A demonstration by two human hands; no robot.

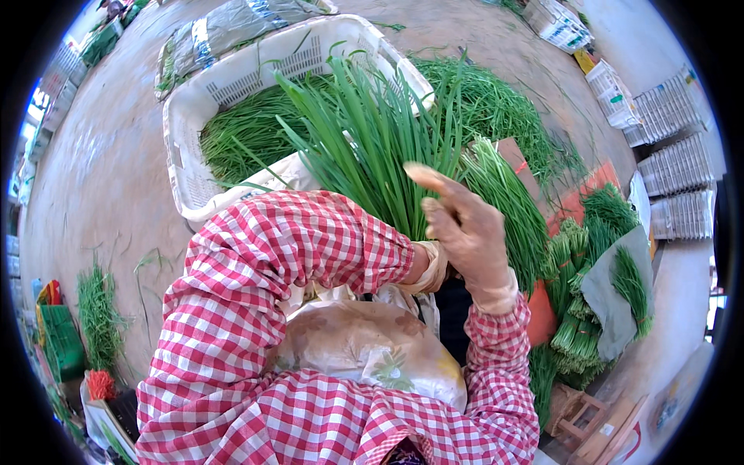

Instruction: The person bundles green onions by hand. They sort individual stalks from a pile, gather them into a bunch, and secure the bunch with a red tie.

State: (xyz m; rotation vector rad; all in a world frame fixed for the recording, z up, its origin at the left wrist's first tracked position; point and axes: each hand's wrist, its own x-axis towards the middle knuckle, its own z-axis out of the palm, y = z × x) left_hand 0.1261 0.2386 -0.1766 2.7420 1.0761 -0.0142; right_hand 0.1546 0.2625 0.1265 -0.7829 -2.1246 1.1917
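Observation:
A tall bunch of green garlic chives [364,147] fans upward in front of me, its stalks drawn together at my left wrist. My left hand [431,267] bears this bunch; its fingers are hidden behind my right hand. My right hand [471,229] is raised over the left wrist, with the fingers apart and a little blurred; nothing shows in it. Directly ahead stands a white plastic crate [180,167] with loose chives [256,128] inside. Right beside my right hand lies another sheaf of chives [508,205] with pale stem ends.
Loose chives [496,101] are heaped on the floor beyond. Tied bunches [577,333] lie at the right near a grey cloth [612,291] and a small wooden stool [581,418]. White crates [674,167] are stacked far right. A green crate [63,337] stands at the left.

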